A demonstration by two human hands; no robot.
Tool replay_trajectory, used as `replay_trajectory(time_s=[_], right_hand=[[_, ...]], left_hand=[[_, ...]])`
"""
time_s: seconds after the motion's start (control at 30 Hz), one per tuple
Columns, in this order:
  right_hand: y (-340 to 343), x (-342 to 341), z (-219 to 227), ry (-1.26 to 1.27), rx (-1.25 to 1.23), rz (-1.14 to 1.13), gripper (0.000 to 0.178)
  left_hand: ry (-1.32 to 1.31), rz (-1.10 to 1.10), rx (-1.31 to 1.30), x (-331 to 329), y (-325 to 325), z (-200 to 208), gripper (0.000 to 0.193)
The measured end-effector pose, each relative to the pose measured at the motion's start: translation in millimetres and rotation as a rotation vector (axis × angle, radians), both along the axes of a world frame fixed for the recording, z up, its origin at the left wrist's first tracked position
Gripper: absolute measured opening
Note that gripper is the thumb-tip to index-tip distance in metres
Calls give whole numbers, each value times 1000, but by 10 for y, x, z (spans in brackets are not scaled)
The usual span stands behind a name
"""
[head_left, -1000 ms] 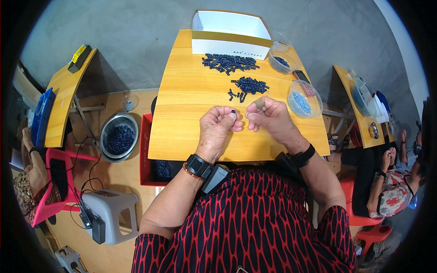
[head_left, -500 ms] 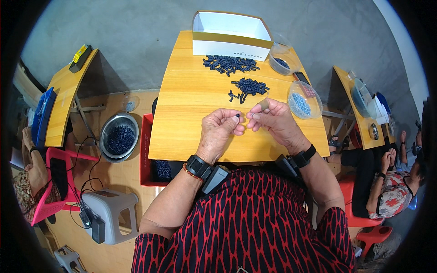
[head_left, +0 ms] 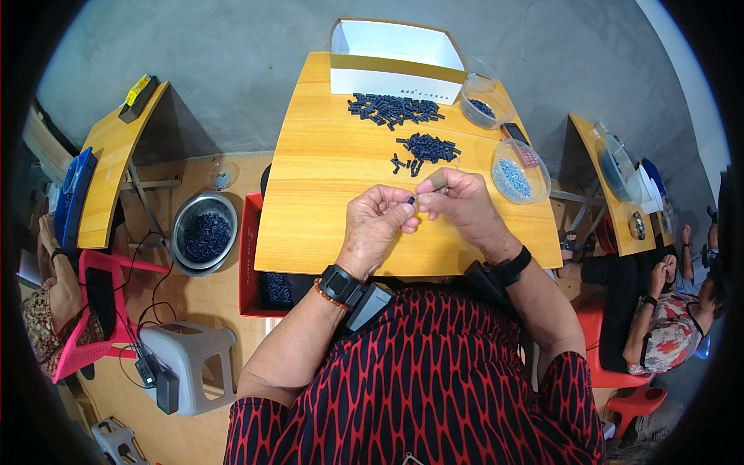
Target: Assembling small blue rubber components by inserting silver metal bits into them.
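Note:
Between the thumb and fingers of my left hand is a small dark blue cylindrical piece. My right hand pinches right against its end; whatever those fingertips hold is too small to make out. A tan cover is on one right finger. Beyond my hands, a pile of dark blue pieces lies on the wooden table, with several loose ones at its near left edge. A larger pile of similar pieces lies farther back. To the right, a clear bowl holds small light blue parts.
A white and gold open box stands at the table's far edge. Beside it is another clear tub with dark pieces. Left of the table are a red box, a metal basin and a grey stool. People sit at both sides.
My right fingertips have moved left and closed in on the piece in my left hand, so the gap between the hands is gone. The piece shows a little more.

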State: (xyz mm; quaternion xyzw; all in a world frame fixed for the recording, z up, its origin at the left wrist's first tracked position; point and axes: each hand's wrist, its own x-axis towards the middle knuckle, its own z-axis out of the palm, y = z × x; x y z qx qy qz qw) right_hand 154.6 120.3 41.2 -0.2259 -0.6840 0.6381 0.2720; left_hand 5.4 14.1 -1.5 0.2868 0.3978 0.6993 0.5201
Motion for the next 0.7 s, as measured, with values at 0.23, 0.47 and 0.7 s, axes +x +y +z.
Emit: replay_trajectory(time_s=[0.23,0.47,0.7], right_hand=[[34,5,-31,10,16,40,14],[-12,-2,-2,22,5,-11,14],[-86,-2,-13,36,-44,7,11]], left_hand=[[3,-4,-13,0,8,4,12],[-17,26,9,-4,13,-43,10],[-58,37,58,-25,-3,7,12]])
